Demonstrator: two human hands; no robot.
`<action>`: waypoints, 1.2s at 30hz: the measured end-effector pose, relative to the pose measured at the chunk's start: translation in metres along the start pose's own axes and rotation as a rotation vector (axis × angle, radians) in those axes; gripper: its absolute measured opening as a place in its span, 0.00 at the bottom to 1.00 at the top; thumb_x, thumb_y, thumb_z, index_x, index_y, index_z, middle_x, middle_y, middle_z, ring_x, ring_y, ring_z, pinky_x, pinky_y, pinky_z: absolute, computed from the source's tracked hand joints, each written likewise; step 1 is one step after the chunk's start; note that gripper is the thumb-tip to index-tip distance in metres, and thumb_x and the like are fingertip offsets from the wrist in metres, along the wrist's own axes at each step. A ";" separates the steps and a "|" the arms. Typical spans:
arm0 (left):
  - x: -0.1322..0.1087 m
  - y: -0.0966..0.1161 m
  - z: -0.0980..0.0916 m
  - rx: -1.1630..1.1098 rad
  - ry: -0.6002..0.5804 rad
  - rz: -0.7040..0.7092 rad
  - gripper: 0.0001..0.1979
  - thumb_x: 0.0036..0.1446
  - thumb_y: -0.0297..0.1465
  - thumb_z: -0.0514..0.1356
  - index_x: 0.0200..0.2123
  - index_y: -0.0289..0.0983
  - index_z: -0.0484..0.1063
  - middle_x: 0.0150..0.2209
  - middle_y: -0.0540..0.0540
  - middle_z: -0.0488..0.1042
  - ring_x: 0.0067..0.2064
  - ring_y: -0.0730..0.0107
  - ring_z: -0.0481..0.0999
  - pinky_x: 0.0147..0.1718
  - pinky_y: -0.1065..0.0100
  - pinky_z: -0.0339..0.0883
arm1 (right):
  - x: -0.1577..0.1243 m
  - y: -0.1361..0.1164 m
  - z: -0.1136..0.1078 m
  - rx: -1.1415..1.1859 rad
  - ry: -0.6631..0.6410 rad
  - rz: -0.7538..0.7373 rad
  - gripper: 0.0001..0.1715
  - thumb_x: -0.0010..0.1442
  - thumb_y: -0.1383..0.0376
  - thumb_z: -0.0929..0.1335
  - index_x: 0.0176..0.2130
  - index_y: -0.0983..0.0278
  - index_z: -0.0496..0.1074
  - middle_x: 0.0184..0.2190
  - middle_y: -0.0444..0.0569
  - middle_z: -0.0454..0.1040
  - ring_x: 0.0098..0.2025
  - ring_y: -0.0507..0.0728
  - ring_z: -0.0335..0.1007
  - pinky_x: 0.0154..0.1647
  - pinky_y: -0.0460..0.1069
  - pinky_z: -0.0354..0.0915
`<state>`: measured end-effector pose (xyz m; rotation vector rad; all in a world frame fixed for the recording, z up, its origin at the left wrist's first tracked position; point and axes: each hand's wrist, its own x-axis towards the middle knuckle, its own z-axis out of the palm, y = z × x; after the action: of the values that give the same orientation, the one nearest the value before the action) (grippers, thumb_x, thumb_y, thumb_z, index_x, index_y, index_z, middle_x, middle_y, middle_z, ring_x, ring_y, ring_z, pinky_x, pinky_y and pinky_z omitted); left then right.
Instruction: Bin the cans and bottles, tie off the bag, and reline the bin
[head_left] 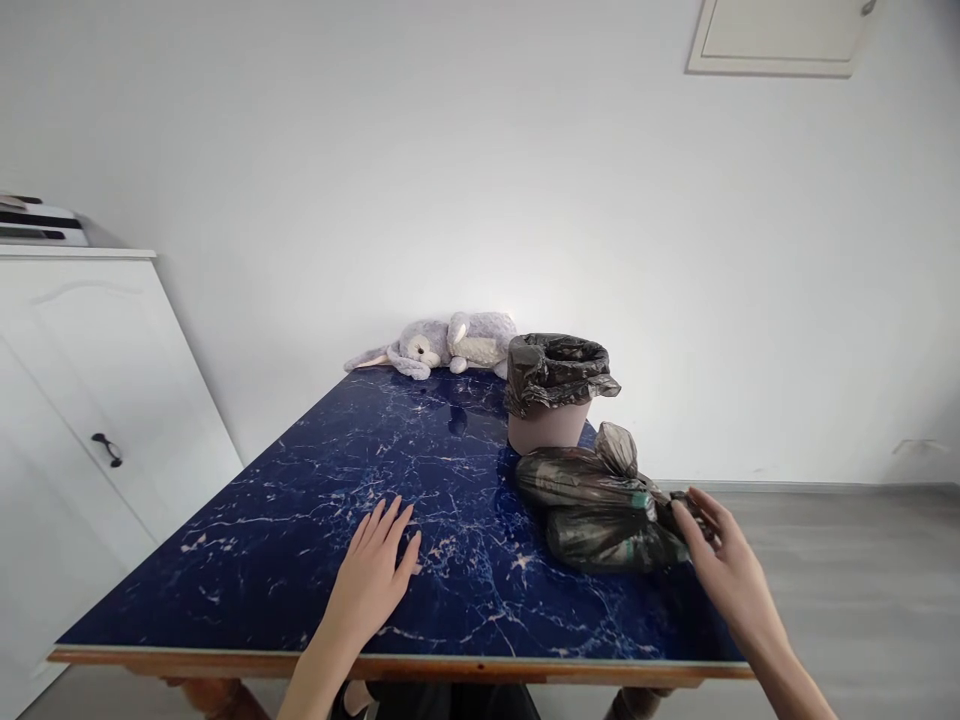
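Observation:
A filled black garbage bag (607, 505), its thin plastic bunched and tied, lies on the right side of the blue marbled table (315, 480). My right hand (720, 550) is closed around the gathered end of this bag at the table's right edge. Flat on the tabletop near the front, my left hand (379, 565) rests with its fingers stretched out and nothing in it. Just behind the bag stands a pinkish trash bin (547, 428), lined with a black bag (559, 370) folded over its rim.
Against the wall at the table's far end lies a grey plush rabbit (457, 345). A white cabinet (112, 400) stands to the left, with a white and black device (41, 222) on top. Grey floor (847, 560) shows beyond the table's right side.

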<state>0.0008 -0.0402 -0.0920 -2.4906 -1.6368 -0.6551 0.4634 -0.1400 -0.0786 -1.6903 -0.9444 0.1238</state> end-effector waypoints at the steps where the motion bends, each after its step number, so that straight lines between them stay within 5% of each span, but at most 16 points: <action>1: 0.000 0.000 0.000 0.002 -0.005 -0.003 0.29 0.75 0.47 0.47 0.71 0.41 0.66 0.74 0.43 0.61 0.75 0.44 0.58 0.71 0.40 0.58 | -0.002 0.002 0.005 0.014 -0.042 0.020 0.43 0.62 0.38 0.66 0.64 0.62 0.71 0.59 0.57 0.77 0.62 0.70 0.72 0.62 0.60 0.67; 19: -0.001 0.000 0.002 0.014 -0.015 -0.008 0.30 0.75 0.47 0.47 0.72 0.40 0.65 0.74 0.42 0.60 0.75 0.45 0.56 0.71 0.40 0.57 | -0.072 -0.058 0.080 0.344 -0.437 0.105 0.46 0.63 0.42 0.71 0.69 0.61 0.65 0.67 0.55 0.71 0.70 0.67 0.64 0.73 0.63 0.58; 27: -0.001 -0.005 0.005 0.007 0.019 0.031 0.30 0.74 0.47 0.49 0.73 0.43 0.63 0.74 0.45 0.60 0.75 0.43 0.57 0.71 0.41 0.58 | -0.087 -0.071 0.082 0.432 -0.629 -0.066 0.26 0.68 0.46 0.70 0.56 0.58 0.79 0.68 0.54 0.70 0.70 0.64 0.65 0.73 0.60 0.59; 36: 0.000 -0.007 0.006 0.021 -0.001 0.021 0.31 0.74 0.48 0.48 0.73 0.43 0.63 0.74 0.45 0.59 0.75 0.44 0.57 0.71 0.41 0.58 | -0.086 -0.080 0.072 0.451 -0.547 0.015 0.29 0.67 0.40 0.68 0.45 0.62 0.80 0.42 0.51 0.81 0.49 0.62 0.78 0.52 0.50 0.73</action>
<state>-0.0039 -0.0353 -0.0989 -2.4908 -1.6066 -0.6316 0.3263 -0.1366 -0.0684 -1.2576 -1.1940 0.7825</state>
